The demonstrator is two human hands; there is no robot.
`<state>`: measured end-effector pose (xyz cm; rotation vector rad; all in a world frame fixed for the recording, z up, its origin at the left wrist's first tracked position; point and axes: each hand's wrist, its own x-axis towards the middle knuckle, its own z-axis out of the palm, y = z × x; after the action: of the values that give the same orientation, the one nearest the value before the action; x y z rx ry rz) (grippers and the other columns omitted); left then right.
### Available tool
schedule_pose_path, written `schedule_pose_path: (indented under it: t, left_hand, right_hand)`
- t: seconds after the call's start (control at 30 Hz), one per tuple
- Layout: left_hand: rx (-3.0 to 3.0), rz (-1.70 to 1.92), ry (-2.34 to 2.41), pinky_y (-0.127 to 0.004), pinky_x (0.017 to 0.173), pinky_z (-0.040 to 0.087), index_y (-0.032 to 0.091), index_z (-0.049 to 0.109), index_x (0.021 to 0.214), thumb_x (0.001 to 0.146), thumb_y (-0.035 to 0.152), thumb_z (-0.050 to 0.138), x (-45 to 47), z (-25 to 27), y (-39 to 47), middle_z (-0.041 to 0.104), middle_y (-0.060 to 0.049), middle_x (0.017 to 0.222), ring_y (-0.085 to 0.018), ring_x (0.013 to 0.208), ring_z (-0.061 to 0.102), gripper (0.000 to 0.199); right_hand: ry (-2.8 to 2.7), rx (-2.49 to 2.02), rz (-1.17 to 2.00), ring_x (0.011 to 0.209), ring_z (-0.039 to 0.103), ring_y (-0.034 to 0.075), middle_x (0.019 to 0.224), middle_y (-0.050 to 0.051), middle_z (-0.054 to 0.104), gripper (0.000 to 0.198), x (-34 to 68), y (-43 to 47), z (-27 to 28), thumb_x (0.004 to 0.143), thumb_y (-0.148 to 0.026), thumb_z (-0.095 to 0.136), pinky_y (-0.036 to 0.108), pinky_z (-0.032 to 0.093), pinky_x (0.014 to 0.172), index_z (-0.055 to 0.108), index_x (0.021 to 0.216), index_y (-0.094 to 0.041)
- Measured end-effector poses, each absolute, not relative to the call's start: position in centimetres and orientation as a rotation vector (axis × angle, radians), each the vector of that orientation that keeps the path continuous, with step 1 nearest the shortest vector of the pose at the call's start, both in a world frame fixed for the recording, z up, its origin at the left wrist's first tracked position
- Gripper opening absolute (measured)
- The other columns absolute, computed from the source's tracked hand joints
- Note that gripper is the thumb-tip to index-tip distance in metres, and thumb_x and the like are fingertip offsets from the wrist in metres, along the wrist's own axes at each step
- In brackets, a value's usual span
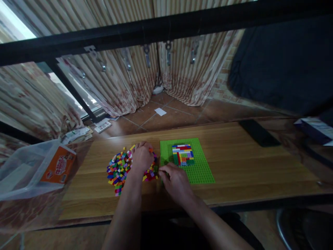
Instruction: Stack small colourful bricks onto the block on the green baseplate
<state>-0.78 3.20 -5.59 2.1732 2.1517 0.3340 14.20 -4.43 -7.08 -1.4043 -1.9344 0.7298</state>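
Note:
My left hand (142,157) reaches into a pile of small coloured toy bricks (120,168), back of the hand up. Its fingers bend down among the bricks, and the fingertips are hidden. Close to the lower left edge of a green baseplate (203,172), my right hand (177,181) has thumb and index finger drawn together. Whatever may sit in that pinch is too small to make out. A block of built-up bricks (182,155) in several colours stands on the baseplate, beyond my right hand, with a reddish shape among its rows.
The wooden board (234,166) carries bricks and baseplate, with a black phone (258,133) at its far right. A clear plastic box (28,170) with an orange label stands to the left. A dark metal bar (156,31) crosses above, before striped curtains (187,73).

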Motion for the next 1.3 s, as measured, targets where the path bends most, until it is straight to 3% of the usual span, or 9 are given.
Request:
schedule_pose_path:
  t: [0.23, 0.67, 0.8, 0.97, 1.3]
  left_hand:
    - [2.185, 0.291, 2.164, -0.042, 0.09, 0.042, 0.02, 0.065, 0.095, 0.082, 0.015, 0.046, -0.4, -4.8, 3.1, 0.069, -0.009, 0.103, -0.029, 0.106, 0.057, 0.024]
    - [2.149, 0.407, 2.167, -0.043, 0.094, 0.04, 0.021, 0.066, 0.088, 0.079, 0.018, 0.05, -1.2, -4.9, 3.2, 0.072, -0.007, 0.097, -0.027, 0.101, 0.061, 0.019]
    - [2.041, 0.614, 1.984, -0.033, 0.085, 0.045, 0.019, 0.065, 0.084, 0.079, 0.017, 0.05, -2.4, -4.1, 2.8, 0.071, -0.006, 0.093, -0.02, 0.089, 0.063, 0.016]
    - [1.968, 0.676, 1.643, -0.024, 0.064, 0.045, 0.016, 0.063, 0.074, 0.077, 0.02, 0.052, -5.8, -3.3, 0.8, 0.064, -0.002, 0.068, -0.014, 0.066, 0.058, 0.012]
    - [1.844, 0.611, 1.692, -0.026, 0.069, 0.049, 0.018, 0.069, 0.079, 0.07, 0.018, 0.062, -8.8, -5.2, -1.3, 0.07, -0.003, 0.077, -0.017, 0.073, 0.063, 0.011]
  right_hand:
    - [-1.926, -1.384, 0.74, 0.079, 0.062, 0.015, 0.085, 0.003, 0.066, 0.017, 14.6, -4.5, -7.1, 0.089, -0.017, 0.053, 0.026, 0.045, 0.073, 0.07, 0.088, -0.019]
    - [-1.944, -1.378, 0.745, 0.078, 0.062, 0.015, 0.084, 0.003, 0.067, 0.018, 15.1, -4.4, -7.0, 0.089, -0.017, 0.052, 0.026, 0.043, 0.072, 0.07, 0.085, -0.02]
    - [-1.965, -1.379, 0.75, 0.078, 0.062, 0.016, 0.083, 0.003, 0.067, 0.018, 15.1, -4.4, -7.2, 0.089, -0.018, 0.052, 0.027, 0.043, 0.072, 0.069, 0.085, -0.02]
    - [-1.983, -1.382, 0.714, 0.077, 0.063, 0.016, 0.083, 0.003, 0.068, 0.019, 15.1, -4.4, -7.6, 0.089, -0.02, 0.051, 0.027, 0.044, 0.072, 0.07, 0.085, -0.021]
    - [-1.965, -1.36, 0.66, 0.08, 0.064, 0.018, 0.088, 0.007, 0.07, 0.021, 13.7, -3.9, -8.5, 0.089, -0.022, 0.049, 0.03, 0.046, 0.075, 0.069, 0.093, -0.018]
